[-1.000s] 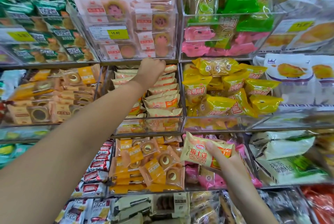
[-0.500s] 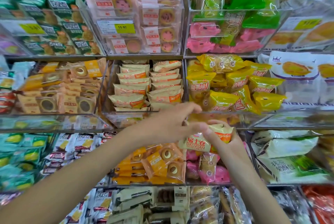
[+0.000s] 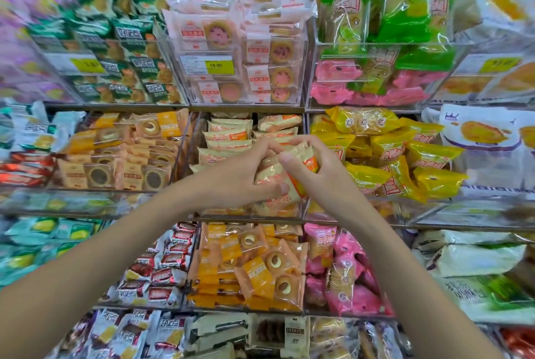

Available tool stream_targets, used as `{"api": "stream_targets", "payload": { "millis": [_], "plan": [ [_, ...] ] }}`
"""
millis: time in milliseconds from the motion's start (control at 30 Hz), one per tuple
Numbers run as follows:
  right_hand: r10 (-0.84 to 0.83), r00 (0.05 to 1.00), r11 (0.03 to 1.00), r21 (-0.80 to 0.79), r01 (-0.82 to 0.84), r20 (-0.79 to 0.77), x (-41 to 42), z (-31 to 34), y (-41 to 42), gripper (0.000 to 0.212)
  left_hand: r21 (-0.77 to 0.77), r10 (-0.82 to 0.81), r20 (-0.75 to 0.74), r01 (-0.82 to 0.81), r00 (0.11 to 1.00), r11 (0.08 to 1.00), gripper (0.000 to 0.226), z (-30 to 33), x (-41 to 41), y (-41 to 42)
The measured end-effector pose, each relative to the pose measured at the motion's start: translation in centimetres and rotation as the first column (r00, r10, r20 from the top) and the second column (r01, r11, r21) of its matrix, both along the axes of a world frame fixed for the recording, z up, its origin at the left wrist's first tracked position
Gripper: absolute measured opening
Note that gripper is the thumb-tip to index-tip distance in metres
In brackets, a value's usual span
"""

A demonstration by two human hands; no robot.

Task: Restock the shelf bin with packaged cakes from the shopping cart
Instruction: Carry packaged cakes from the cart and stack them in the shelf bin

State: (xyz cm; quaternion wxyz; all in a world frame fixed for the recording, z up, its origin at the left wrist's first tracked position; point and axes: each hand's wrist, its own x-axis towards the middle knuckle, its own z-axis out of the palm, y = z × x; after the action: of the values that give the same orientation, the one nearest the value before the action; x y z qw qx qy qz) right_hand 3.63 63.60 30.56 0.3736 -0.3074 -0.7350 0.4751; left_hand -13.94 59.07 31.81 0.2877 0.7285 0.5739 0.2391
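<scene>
Restocking in progress
Your left hand and right hand both grasp cream-and-orange plastic cake packets before the part-filled clear shelf bin; placement remains.

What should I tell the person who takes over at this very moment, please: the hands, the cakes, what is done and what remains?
Left hand and right hand both grip cream-and-orange cake packs, raised in front of the middle shelf bin.
The bin already holds stacked packs of the same kind.
Done: packs brought up to the bin.
Left: set the held packs into the bin. The shopping cart is out of view, so remaining stock cannot be told.
</scene>
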Motion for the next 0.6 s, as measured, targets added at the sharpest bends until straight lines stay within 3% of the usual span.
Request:
{"api": "stream_targets", "payload": {
  "millis": [100,200,300,400,533,600],
  "plan": [
    [0.023,0.999,1.0,0.018,-0.024,0.035,-0.4,0.1,1.0,0.028,0.078,0.082,0.003,-0.082,0.997,0.994,0.038,-0.2,-0.4,0.0],
    [-0.135,0.99,0.988,0.072,0.138,-0.042,-0.2,-1.3,1.5,0.029,0.137,0.226,-0.02,-0.221,0.974,0.966,0.04,-0.5,-1.9,0.8],
    [-0.298,0.93,0.892,0.409,0.191,0.215,0.0,-4.7,2.1,0.027,0.222,0.379,-0.093,-0.352,0.921,0.909,0.047,-0.6,-4.4,3.7],
    [-0.394,0.818,0.742,0.67,0.014,0.419,0.1,-8.0,2.9,0.026,0.299,0.405,-0.262,-0.325,0.876,0.897,0.051,-0.6,-4.8,7.4],
    [-0.495,0.781,0.569,0.821,-0.039,0.38,0.9,-9.9,3.9,0.033,0.29,0.318,-0.415,-0.207,0.852,0.934,0.061,-1.5,-3.8,11.8],
    [-0.527,0.762,0.535,0.843,-0.047,0.377,0.9,-10.5,4.3,0.034,0.284,0.261,-0.464,-0.138,0.846,0.949,0.059,-2.1,-3.6,13.5]
  ]
}}
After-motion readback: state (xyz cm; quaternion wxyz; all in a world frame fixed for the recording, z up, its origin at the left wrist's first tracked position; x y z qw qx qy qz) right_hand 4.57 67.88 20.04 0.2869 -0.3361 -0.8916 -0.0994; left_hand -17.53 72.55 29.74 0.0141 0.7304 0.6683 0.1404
